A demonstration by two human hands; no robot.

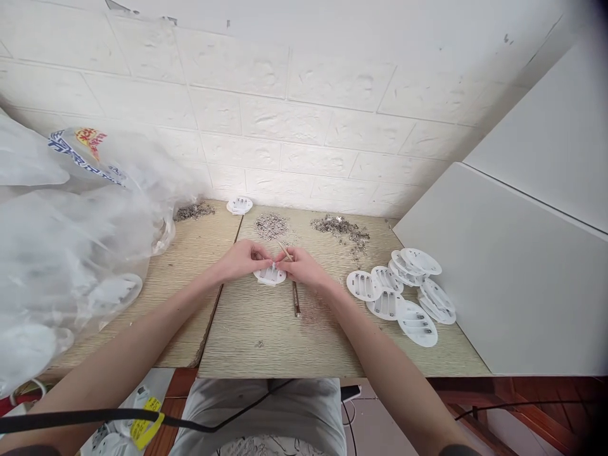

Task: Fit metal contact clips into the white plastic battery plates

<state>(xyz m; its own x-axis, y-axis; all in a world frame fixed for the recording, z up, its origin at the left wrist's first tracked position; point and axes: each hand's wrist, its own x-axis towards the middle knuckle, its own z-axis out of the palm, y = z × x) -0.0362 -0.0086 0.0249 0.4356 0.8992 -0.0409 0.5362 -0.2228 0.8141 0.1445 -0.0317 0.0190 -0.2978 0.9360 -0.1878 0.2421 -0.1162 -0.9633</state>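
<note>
Near the middle of the table, a white oval plastic piece with slots lies between my hands. My left hand grips its upper left edge with fingers closed. At its upper right, my right hand has its fingers closed on the piece, with a thin stick-like tool passing through the hand and pointing down toward me. The fingertips hide the piece's top edge. Just beyond my hands sits a pile of small silvery metal parts.
Another metal pile lies right of centre, a darker one at the back left. Several white oval pieces are heaped at the right beside a grey panel. Plastic bags fill the left; one oval piece rests by the wall.
</note>
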